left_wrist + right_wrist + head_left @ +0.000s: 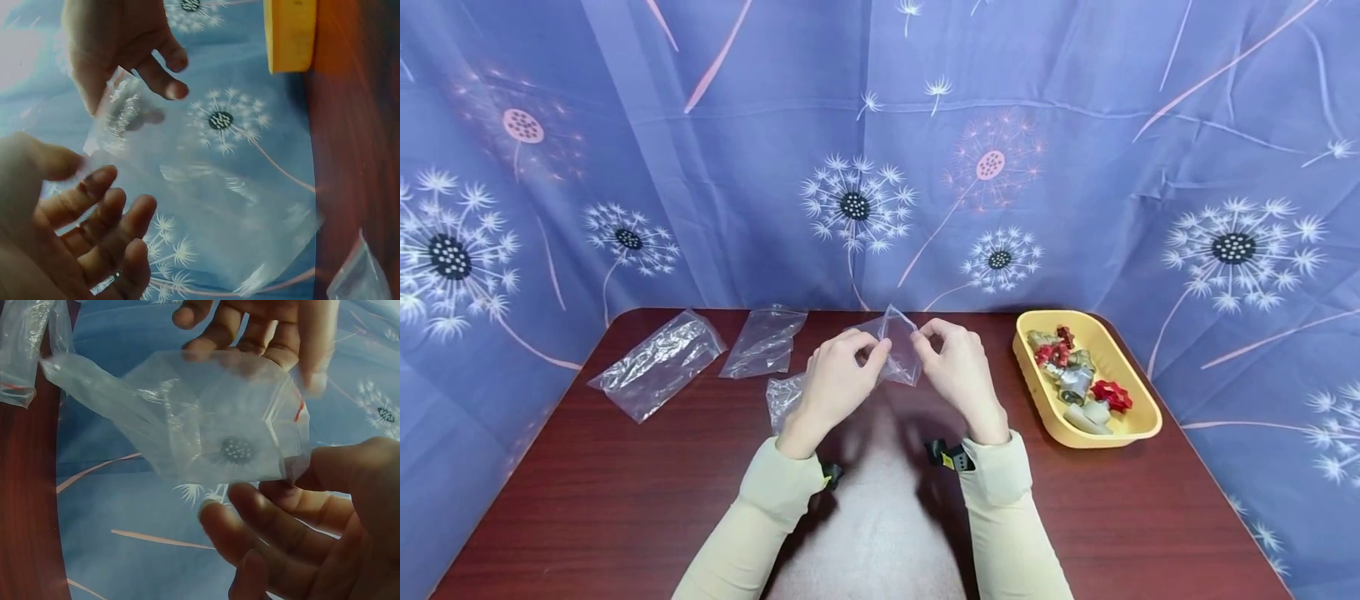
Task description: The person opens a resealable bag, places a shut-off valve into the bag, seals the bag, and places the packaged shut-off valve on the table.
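A clear plastic bag (901,354) is held up between both hands above the far part of the table, its mouth turned upward. My left hand (842,375) pinches one side of the mouth between thumb and forefinger. On the other side, my right hand (958,367) pinches the edge; in the right wrist view its thumb and forefinger meet at the bag's corner (294,472). A short red mark (299,410) shows near the mouth. Nothing is seen inside the bag (237,206), which hangs down from the fingers in the left wrist view.
Two flat clear bags (658,367) (766,342) lie at the back left of the brown table (587,500). Another bag (782,398) is partly covered by my left hand. A yellow tub (1036,398) at right holds metal valves (1075,383), red handwheels (1111,396) and pale fittings (1086,418).
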`<action>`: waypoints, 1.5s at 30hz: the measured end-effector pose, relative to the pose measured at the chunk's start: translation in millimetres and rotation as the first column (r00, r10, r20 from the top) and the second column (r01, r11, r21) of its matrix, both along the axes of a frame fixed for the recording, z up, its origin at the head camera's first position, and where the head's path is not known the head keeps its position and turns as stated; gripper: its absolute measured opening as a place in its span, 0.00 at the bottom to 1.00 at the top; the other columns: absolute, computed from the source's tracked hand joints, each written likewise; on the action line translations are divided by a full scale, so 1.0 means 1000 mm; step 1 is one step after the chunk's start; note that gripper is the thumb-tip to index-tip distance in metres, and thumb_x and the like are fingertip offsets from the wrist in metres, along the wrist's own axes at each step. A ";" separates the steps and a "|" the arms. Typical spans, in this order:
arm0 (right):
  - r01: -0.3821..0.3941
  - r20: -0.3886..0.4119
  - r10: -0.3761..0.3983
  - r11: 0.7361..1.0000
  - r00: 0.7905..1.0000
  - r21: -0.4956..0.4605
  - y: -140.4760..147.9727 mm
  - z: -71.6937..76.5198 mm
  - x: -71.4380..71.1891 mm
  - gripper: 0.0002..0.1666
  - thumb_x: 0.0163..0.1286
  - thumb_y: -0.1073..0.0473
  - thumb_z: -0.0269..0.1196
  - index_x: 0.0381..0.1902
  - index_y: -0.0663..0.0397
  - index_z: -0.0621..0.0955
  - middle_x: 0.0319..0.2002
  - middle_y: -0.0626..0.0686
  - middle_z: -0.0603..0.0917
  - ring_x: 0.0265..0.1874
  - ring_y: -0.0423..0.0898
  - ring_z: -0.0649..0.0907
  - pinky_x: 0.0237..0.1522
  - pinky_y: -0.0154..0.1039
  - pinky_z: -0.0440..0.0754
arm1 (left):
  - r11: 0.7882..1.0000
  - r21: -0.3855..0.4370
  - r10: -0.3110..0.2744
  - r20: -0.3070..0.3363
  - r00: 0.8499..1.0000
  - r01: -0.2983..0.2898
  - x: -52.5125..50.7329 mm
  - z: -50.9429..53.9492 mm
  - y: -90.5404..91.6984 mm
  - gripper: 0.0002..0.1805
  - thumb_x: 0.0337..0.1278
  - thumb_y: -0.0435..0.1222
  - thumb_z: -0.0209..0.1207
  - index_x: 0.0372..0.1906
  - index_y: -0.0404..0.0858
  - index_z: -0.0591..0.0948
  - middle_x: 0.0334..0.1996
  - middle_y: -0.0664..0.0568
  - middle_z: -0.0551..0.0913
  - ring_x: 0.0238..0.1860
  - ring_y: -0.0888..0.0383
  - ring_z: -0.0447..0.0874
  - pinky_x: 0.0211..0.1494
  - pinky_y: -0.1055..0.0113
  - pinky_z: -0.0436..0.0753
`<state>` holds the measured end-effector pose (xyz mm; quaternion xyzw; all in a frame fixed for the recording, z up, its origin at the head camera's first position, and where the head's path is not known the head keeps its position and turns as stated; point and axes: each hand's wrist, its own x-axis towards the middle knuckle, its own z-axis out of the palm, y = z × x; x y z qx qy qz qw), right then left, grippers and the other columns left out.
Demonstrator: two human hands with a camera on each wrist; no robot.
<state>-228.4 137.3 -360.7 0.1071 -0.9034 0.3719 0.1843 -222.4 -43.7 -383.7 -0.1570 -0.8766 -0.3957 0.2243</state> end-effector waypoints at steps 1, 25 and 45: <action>0.001 0.006 -0.001 1.000 1.000 0.013 0.001 0.001 0.002 0.07 0.66 0.56 0.62 0.29 0.50 0.84 0.16 0.48 0.76 0.16 0.46 0.71 0.20 0.43 0.68 | 1.000 0.004 0.000 0.019 1.000 -0.001 0.001 0.001 0.001 0.13 0.64 0.48 0.57 0.25 0.51 0.84 0.24 0.65 0.77 0.22 0.65 0.73 0.27 0.63 0.72; -0.053 0.245 0.048 0.998 0.968 0.014 0.030 -0.010 -0.006 0.11 0.69 0.56 0.62 0.29 0.54 0.83 0.18 0.52 0.84 0.19 0.43 0.84 0.36 0.44 0.77 | 0.993 0.107 -0.081 0.269 0.960 0.054 0.008 0.002 -0.013 0.10 0.53 0.38 0.55 0.21 0.47 0.82 0.11 0.63 0.75 0.16 0.59 0.72 0.24 0.61 0.69; -0.069 0.247 0.070 0.998 0.966 -0.012 0.040 -0.010 -0.006 0.09 0.71 0.54 0.59 0.38 0.51 0.84 0.21 0.49 0.84 0.20 0.45 0.84 0.31 0.43 0.78 | 0.996 0.055 -0.078 0.310 0.947 0.064 0.002 -0.015 0.001 0.10 0.55 0.40 0.55 0.28 0.48 0.86 0.14 0.62 0.76 0.19 0.60 0.74 0.28 0.63 0.71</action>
